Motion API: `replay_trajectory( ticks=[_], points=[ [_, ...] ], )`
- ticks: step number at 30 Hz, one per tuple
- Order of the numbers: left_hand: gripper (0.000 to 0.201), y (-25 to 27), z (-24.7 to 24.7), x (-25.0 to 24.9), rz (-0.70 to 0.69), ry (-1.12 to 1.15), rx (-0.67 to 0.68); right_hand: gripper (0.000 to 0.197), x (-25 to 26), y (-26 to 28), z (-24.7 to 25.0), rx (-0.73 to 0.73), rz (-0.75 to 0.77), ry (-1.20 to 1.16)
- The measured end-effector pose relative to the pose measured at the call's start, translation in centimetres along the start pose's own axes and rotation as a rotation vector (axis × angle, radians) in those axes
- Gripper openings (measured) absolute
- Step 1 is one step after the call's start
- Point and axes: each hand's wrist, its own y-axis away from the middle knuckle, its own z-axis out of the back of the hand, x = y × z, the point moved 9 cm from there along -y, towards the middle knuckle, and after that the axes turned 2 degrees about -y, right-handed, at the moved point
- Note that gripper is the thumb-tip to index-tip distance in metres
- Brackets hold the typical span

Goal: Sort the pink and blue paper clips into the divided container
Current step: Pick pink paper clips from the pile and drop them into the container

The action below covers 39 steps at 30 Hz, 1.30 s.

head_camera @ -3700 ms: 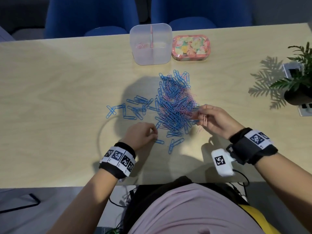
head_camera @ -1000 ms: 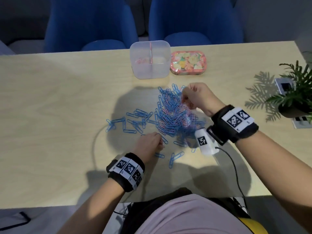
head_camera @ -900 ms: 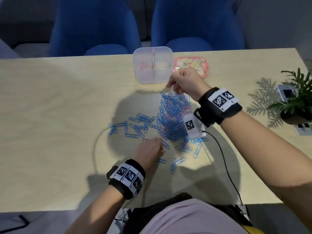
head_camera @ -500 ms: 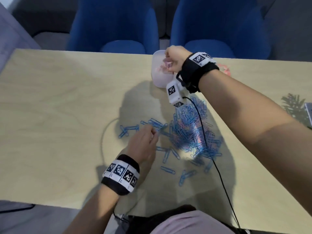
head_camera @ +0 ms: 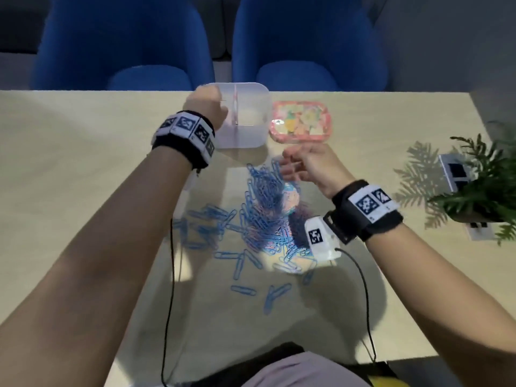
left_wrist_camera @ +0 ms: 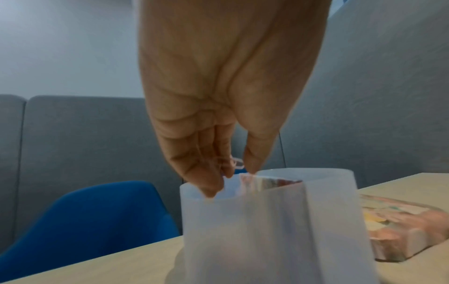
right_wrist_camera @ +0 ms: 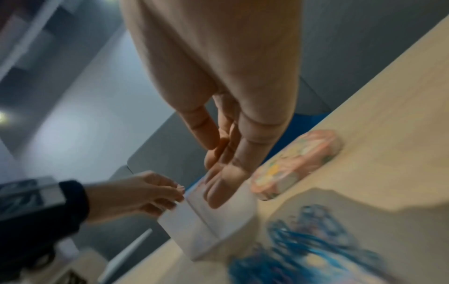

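Note:
The clear divided container (head_camera: 248, 135) stands at the table's far edge, with a pink divider down its middle. My left hand (head_camera: 219, 103) hovers over its left compartment. In the left wrist view the left hand (left_wrist_camera: 239, 169) pinches a pink paper clip (left_wrist_camera: 237, 162) between thumb and fingers, just above the container (left_wrist_camera: 267, 221) rim. My right hand (head_camera: 287, 166) floats open and holds nothing, above the far end of the paper clip pile (head_camera: 262, 216), which is mostly blue with some pink. In the right wrist view the right hand (right_wrist_camera: 218, 173) has straight fingers in front of the container (right_wrist_camera: 218, 226).
A pink patterned tin (head_camera: 300, 121) lies right of the container. A potted plant (head_camera: 480, 185) stands at the right edge beside a white socket block (head_camera: 455, 169). Loose blue clips (head_camera: 243, 290) lie nearer me. Two blue chairs (head_camera: 125, 43) stand behind the table. A black cable (head_camera: 170, 275) hangs below my left arm.
My right hand has drawn back from the container to the pile's far end, now holding nothing. My left hand has left the near side of the pile and reached the container's left compartment.

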Motion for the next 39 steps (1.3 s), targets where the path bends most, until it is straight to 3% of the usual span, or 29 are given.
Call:
replay_trajectory(
  ticks=[3,5,7,9,11,13,16,19,25,28,31,34,39],
  points=[
    [0.033,-0.1,0.3,0.3,0.012,0.003,-0.017,0.026,-3.7,0.3,2.5,-0.064,0.022,0.182],
    [0.031,1.5,1.9,-0.4,-0.058,0.074,-0.196,0.028,-4.8,-0.1,2.5,-0.045,0.117,0.436],
    [0.031,4.8,2.5,-1.5,-0.151,0.191,-0.343,0.033,-5.1,0.1,0.8,0.007,0.312,0.761],
    [0.025,8.4,-0.5,-3.6,-0.296,0.261,-0.245,0.040,-6.1,0.9,-1.7,0.119,0.490,1.002],
    [0.024,11.8,-5.9,-5.7,-0.446,0.217,0.006,0.044,-7.5,1.5,-3.2,0.181,0.515,1.162],
    [0.036,14.1,-10.0,-5.9,-0.554,0.094,0.142,0.041,-8.2,2.8,-4.3,0.192,0.572,1.254],
    [0.043,15.3,-12.6,-4.3,-0.573,-0.003,0.241,0.034,-9.1,5.2,-5.0,0.232,0.698,1.260],
    [0.042,16.6,-12.3,-3.4,-0.585,-0.033,0.198,0.036,-8.7,5.5,-4.1,0.269,0.637,1.159],
    [0.019,14.3,-9.5,-1.9,-0.324,0.162,0.089,0.027,-3.0,-0.7,1.5,-0.165,0.456,0.926],
    [0.021,11.9,-9.2,-2.8,-0.246,0.201,0.052,0.018,-2.1,-3.4,1.6,-0.191,0.384,0.959],
    [0.024,10.3,-9.8,-4.4,-0.265,0.155,0.077,0.011,-3.2,-4.6,0.5,-0.125,0.300,1.031],
    [0.018,9.5,-10.4,-4.4,-0.255,0.123,0.102,0.009,-4.1,-4.4,0.6,-0.099,0.279,0.960],
    [0.011,8.7,-10.9,-1.5,-0.130,0.292,0.136,0.011,-4.2,-3.3,7.3,-0.376,0.169,0.816]
  ],
)
